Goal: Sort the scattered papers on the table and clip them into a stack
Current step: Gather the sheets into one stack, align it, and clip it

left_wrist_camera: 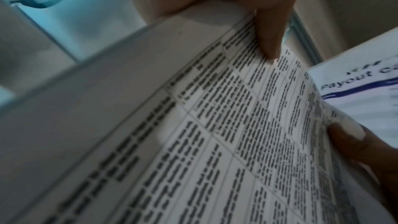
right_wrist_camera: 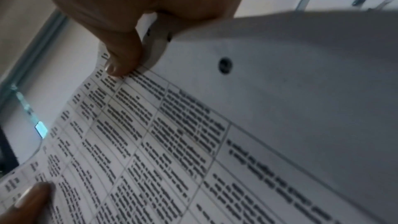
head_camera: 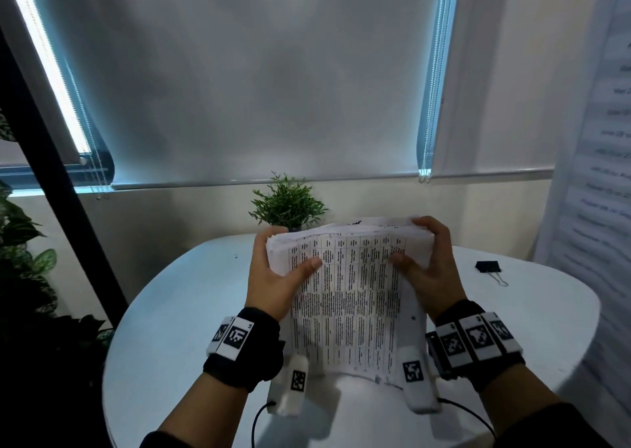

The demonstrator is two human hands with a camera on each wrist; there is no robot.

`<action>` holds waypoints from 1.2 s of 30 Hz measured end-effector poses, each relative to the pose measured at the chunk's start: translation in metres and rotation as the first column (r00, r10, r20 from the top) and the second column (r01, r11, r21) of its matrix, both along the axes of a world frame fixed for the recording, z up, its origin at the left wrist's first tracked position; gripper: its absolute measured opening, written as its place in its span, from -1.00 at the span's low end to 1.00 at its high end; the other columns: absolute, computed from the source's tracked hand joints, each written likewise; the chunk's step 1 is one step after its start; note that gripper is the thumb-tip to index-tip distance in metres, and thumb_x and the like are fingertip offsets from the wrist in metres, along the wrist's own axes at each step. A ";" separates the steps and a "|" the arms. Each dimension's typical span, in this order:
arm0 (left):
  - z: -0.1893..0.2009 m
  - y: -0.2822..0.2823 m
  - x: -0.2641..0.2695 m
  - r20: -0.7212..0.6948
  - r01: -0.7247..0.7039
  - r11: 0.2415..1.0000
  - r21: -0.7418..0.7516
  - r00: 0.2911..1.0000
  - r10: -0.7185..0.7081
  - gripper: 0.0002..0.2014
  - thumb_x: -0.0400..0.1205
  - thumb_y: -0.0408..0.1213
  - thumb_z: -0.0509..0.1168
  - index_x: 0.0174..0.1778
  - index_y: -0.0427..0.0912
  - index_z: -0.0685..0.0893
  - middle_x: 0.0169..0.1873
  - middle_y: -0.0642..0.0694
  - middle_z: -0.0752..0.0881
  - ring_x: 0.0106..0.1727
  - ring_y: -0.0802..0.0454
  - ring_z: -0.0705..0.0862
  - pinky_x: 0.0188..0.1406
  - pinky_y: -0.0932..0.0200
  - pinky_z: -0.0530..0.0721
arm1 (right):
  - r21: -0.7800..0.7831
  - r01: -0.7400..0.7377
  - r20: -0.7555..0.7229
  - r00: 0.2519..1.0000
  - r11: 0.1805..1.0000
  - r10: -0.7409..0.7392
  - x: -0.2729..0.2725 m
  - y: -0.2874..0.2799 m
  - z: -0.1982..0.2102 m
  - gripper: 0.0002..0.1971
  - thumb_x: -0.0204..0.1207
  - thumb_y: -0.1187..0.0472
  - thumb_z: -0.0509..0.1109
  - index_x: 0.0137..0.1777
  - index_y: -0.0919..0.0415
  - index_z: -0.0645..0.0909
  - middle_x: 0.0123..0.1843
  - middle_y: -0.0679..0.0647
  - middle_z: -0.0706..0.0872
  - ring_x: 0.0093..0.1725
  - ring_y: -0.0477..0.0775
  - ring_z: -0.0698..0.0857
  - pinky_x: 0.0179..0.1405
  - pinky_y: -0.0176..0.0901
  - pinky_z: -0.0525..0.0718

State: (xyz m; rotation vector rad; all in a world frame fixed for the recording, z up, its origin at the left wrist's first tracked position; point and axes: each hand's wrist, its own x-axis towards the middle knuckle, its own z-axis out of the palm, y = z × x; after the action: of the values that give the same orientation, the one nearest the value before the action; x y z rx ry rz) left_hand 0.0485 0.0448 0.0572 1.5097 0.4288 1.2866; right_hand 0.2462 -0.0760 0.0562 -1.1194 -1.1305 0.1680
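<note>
A thick stack of printed papers (head_camera: 351,294) stands on its lower edge on the round white table (head_camera: 177,311), tilted toward me, its top sheet a table of text. My left hand (head_camera: 276,270) grips the stack's upper left corner, thumb on the front sheet. My right hand (head_camera: 426,260) grips the upper right corner the same way. In the left wrist view my thumb presses the printed sheet (left_wrist_camera: 237,134); the right wrist view shows the same sheet (right_wrist_camera: 150,151) under the right thumb. A black binder clip (head_camera: 489,267) lies on the table to the right, apart from both hands.
A small green potted plant (head_camera: 288,203) stands at the table's far edge behind the stack. A black slanted post (head_camera: 61,174) and leafy plants (head_camera: 24,243) stand at the left. A window blind (head_camera: 266,79) hangs behind. A printed banner (head_camera: 601,174) hangs at the right.
</note>
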 end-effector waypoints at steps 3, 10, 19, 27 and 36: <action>0.004 0.008 -0.007 0.016 -0.047 0.995 0.084 0.999 0.046 -0.15 0.29 -0.44 0.60 0.26 0.38 0.30 0.14 -0.14 0.56 0.05 -0.04 0.73 -0.17 0.19 0.76 | 0.003 -0.064 -0.062 0.996 0.998 0.064 0.004 -0.001 0.007 -0.32 0.18 0.03 0.66 0.20 -0.40 0.37 0.18 0.04 0.54 0.12 0.01 0.68 0.05 0.00 0.72; -0.005 0.003 -0.004 -0.083 -0.053 0.996 0.075 0.995 0.059 -0.51 0.38 -0.44 0.56 -0.01 0.09 0.47 -0.02 -0.13 0.68 -0.04 -0.06 0.76 -0.23 0.16 0.79 | -0.087 0.025 0.052 0.998 0.996 -0.021 0.002 0.005 -0.007 -0.51 0.18 -0.05 0.57 -0.01 -0.49 0.40 0.11 -0.19 0.53 0.09 -0.10 0.62 0.17 0.09 0.67; -0.002 0.007 -0.008 -0.099 0.009 0.995 0.101 0.995 0.001 -0.40 0.25 -0.21 0.66 0.10 0.20 0.51 0.17 -0.25 0.59 0.06 -0.19 0.74 -0.25 0.10 0.79 | -0.108 -0.066 -0.063 0.996 0.992 0.059 0.006 0.006 -0.003 -0.33 0.01 -0.11 0.68 0.12 -0.37 0.45 0.25 0.21 0.52 0.18 0.31 0.63 0.07 0.22 0.72; 0.007 0.008 0.001 -0.060 -0.087 0.993 0.085 0.994 0.092 -0.52 0.37 -0.39 0.58 0.02 0.16 0.53 0.06 -0.12 0.64 -0.02 -0.18 0.76 -0.27 -0.07 0.81 | -0.061 0.028 0.025 0.999 0.998 -0.026 0.008 0.016 0.004 -0.39 0.31 0.46 0.56 0.03 -0.27 0.42 0.06 0.02 0.56 0.00 0.15 0.68 -0.10 0.02 0.76; -0.011 0.006 -0.004 -0.141 -0.110 0.985 0.133 0.982 0.129 -0.49 0.23 0.00 0.61 0.00 0.32 0.51 0.16 -0.21 0.61 0.11 -0.26 0.70 -0.08 -0.32 0.75 | -0.084 -0.074 -0.010 0.997 0.994 0.073 0.005 0.005 -0.020 -0.33 0.33 0.36 0.56 0.23 -0.28 0.36 0.24 0.16 0.54 0.16 0.09 0.68 0.05 -0.10 0.73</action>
State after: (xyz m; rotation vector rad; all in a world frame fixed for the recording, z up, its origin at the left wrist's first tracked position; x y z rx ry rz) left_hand 0.0447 0.0507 0.0458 1.7144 0.5518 1.3184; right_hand 0.2514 -0.0707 0.0366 -1.1520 -1.1684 0.2789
